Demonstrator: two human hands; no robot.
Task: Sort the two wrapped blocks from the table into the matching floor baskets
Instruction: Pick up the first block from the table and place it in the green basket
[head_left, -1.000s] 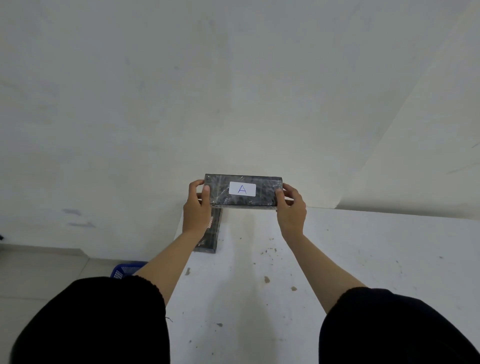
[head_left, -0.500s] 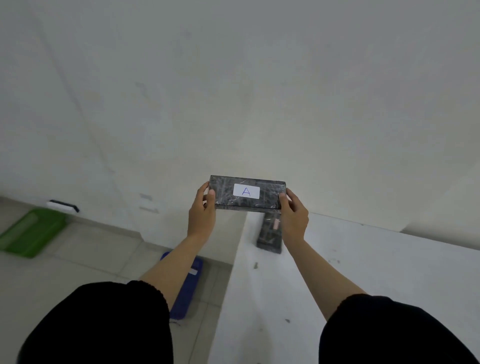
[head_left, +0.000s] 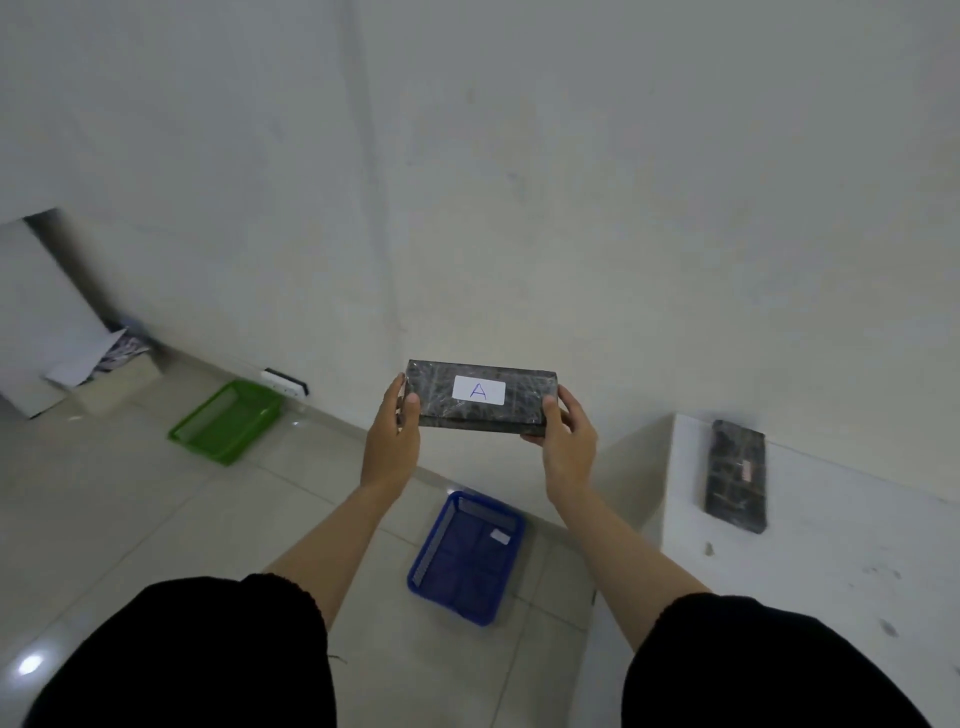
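Above blue basket (head_left: 466, 558): both hands' grip clamps block A (head_left: 480, 397); basket's label unreadable.

A pale tiled floor (head_left: 130, 519) meets a plain white wall (head_left: 519, 182). Low on that wall sits a white power strip (head_left: 283, 382) with a dark edge. At far left, a leaning white board (head_left: 36, 312) stands over crumpled papers (head_left: 98, 356) (their print is too blurred to read).

The view swings left off the table (head_left: 831, 571): the block marked A (head_left: 480, 397), carried in both hands, now hangs over open floor, above the blue basket (head_left: 467, 558), with the green basket (head_left: 226, 421) fully revealed far left.
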